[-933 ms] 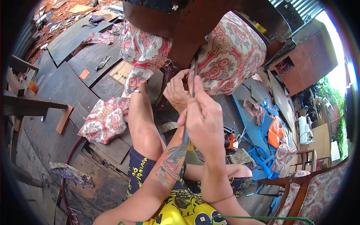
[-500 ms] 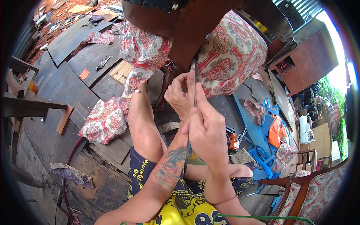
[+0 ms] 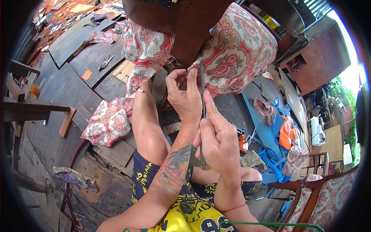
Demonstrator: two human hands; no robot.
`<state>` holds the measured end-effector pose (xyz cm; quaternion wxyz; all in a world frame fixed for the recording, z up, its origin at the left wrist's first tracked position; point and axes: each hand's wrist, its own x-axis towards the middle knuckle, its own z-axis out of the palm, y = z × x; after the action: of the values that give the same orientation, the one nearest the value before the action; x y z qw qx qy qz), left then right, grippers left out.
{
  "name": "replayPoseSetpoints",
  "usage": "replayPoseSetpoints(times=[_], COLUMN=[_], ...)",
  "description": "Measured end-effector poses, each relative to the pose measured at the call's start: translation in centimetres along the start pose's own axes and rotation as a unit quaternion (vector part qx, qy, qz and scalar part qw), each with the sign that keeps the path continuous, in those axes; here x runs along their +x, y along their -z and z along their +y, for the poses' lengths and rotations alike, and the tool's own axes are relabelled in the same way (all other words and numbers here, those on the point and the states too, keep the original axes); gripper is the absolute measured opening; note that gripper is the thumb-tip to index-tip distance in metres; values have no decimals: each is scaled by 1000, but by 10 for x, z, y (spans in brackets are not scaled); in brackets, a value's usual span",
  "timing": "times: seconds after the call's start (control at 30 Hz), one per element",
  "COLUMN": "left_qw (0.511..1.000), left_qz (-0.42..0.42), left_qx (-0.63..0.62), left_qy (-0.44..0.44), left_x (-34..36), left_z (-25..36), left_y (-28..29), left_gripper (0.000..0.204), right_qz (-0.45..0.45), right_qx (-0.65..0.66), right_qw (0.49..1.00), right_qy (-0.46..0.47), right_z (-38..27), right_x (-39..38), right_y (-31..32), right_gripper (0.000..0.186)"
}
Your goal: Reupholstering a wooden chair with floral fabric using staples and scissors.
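A long thin metal tool [image 3: 201,77], like a screwdriver, is gripped in my right hand [image 3: 216,143]; its shaft points up against the red-and-cream floral fabric [image 3: 241,50] on the right of a dark brown wooden furniture part [image 3: 185,42]. My left hand [image 3: 181,89] is left of the shaft, fingers curled and thumb up, pinched at that fabric's lower left edge; its fingertips are partly hidden. Another floral piece [image 3: 145,46] hangs on the wood's left side, with loose threads beside it. A bundle of the same fabric [image 3: 106,121] lies beside my left leg.
Wooden chair parts [image 3: 34,108] stand at left, a red hose [image 3: 71,170] beside them. An orange-and-black power tool [image 3: 243,143], blue strips [image 3: 272,154] and orange material [image 3: 288,131] lie to the right. A floral upholstered chair [image 3: 324,197] is at lower right, a brown cabinet [image 3: 313,62] at upper right.
My right hand and the tool have moved down and slightly right. My left hand has shifted up and left, its thumb higher. The right-hand fabric now bulges a little farther up.
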<state>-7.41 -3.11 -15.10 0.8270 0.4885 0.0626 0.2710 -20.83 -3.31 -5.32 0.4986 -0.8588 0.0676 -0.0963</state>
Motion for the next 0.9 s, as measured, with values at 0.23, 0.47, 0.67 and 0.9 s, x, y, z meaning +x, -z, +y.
replayPoseSetpoints(times=[0.23,0.47,0.67,0.9], left_qw=[986,1000,997,999], left_qz=[-15,13,17,21], left_qx=[-149,20,49,23], left_qy=[77,12,-49,-10], left_x=[3,-3,-3,-1], left_z=[6,2,-11,-11], left_y=[-6,-5,-4,-4], left_gripper=[16,18,24,24], right_qz=[-15,-31,-29,-14], right_qx=[-8,9,23,35], right_qw=[1000,999,999,999], right_qy=[1,15,5,-18], right_z=[4,20,19,16], right_x=[0,12,12,18], right_y=[9,10,9,3], right_gripper=[56,55,54,55])
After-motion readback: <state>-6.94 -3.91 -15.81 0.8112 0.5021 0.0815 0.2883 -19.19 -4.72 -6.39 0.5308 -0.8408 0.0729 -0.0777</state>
